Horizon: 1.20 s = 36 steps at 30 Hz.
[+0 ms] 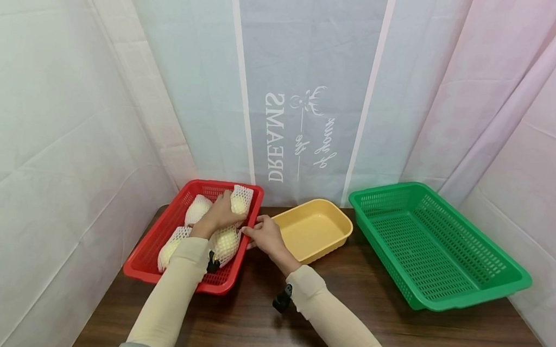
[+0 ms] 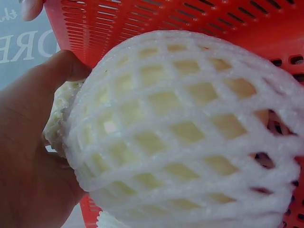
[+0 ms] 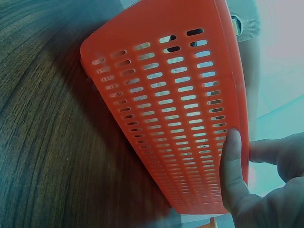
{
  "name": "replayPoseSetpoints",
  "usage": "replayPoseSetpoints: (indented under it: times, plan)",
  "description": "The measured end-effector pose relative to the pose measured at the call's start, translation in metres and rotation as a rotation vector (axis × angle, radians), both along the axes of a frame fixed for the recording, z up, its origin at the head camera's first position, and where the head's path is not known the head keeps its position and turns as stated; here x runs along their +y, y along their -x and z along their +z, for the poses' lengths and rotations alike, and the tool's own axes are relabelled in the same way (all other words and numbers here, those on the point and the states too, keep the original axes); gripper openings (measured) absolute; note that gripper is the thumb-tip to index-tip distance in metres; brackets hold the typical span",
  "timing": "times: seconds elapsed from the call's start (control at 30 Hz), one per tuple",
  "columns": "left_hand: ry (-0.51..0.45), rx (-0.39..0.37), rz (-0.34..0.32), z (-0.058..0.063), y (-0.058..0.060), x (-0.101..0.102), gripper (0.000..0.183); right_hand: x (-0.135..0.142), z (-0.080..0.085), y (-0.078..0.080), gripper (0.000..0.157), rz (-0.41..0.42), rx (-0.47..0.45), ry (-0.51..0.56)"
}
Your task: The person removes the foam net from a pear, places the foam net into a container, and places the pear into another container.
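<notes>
A red slotted basket (image 1: 217, 287) holds several pale yellow round fruits in white foam nets. My left hand (image 1: 218, 215) reaches into it and grips the netted fruit (image 1: 239, 203) at the back right. In the left wrist view, the thumb (image 2: 69, 64) curves over that fruit, which is mostly hidden behind a nearer netted fruit (image 2: 166, 123). With my right hand (image 1: 267, 236) I pinch the basket's right rim, one finger (image 3: 232, 164) along the outer wall and another digit over the rim.
Right of the red basket stands a shallow yellow tray (image 1: 312, 230). A larger green slotted basket (image 1: 424, 250) stands farther right. All rest on a dark wooden table (image 1: 246, 329), with hanging cloth (image 1: 312, 45) behind and at both sides.
</notes>
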<state>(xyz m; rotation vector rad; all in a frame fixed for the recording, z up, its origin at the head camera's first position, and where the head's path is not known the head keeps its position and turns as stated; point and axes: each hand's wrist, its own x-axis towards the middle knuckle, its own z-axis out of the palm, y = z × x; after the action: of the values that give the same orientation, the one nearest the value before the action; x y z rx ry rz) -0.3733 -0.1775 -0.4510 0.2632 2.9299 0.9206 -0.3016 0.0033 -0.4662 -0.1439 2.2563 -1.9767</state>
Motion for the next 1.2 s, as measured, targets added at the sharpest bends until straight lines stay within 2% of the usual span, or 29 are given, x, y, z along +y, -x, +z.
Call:
replayPoseSetpoints:
  times: [0.27,0.9,1.2]
  plan:
    - [0.034,0.113,-0.004,0.001,0.0039,0.0029,0.091,-0.0004,0.001,0.0,0.051,0.0,0.002,-0.001]
    - [0.075,0.139,-0.009,0.0031,0.0075,0.0023,0.096,0.0001,0.0004,0.0001,0.048,0.011,0.0,-0.03]
    - [0.045,0.151,0.003,0.0068,0.0024,0.0015,0.093,-0.0002,-0.0003,0.0009,0.047,0.008,0.007,-0.029]
